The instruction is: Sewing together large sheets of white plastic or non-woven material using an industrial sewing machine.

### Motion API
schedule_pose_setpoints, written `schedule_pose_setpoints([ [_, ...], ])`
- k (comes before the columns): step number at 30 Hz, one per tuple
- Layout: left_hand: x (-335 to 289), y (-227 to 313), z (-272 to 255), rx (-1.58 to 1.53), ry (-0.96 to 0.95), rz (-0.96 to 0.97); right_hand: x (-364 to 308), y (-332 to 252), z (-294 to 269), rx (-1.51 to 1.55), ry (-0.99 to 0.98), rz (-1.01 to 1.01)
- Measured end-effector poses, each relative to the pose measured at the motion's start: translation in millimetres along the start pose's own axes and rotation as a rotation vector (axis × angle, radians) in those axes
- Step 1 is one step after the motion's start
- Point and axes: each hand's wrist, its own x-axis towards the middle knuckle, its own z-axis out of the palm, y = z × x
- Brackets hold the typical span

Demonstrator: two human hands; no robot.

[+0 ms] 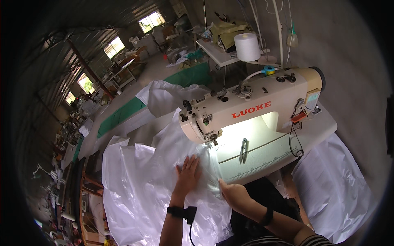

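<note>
A large sheet of shiny white plastic-like fabric (135,176) spreads over the table and hangs toward me, its right edge running under the head of a white sewing machine (250,102). My left hand (188,172) lies flat on this sheet with the fingers stretched out, just in front of the needle area. At the sheet's right edge, by the front of the machine bed, my right hand (234,194) pinches the fabric between thumb and fingers. Thread snips (243,150) rest on the lit machine bed, right of the needle. The needle tip itself is hard to make out.
A white thread cone (247,47) stands behind the machine. More white sheeting (332,184) hangs at the right. A thin black cord (291,137) dangles from the machine onto its bed. Green cloth (123,117) lies beyond the table, and a wooden shelf (85,205) stands at the left.
</note>
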Motion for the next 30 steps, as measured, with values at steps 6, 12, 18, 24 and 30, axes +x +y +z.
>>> schedule_pose_setpoints([
  [6,61.2,-35.8,3.4,-0.005,0.031,-0.020,73.4,17.1,2.9,0.045,-0.113,0.129],
  [12,101.5,-55.1,-5.9,-0.079,0.037,-0.080,97.5,33.3,-0.8,0.264,-0.008,0.154],
  [18,-22.2,-39.5,-47.9,-0.248,0.274,0.021,-15.9,15.5,3.9,1.232,-0.280,0.349],
  [24,-141.8,-66.7,-41.6,-0.114,0.381,-0.311,-76.9,14.2,106.1,1.165,-0.689,0.270],
  [30,-150.6,-106.5,-22.0,0.093,0.225,-0.520,-92.0,-10.4,67.0,1.403,-0.900,0.051],
])
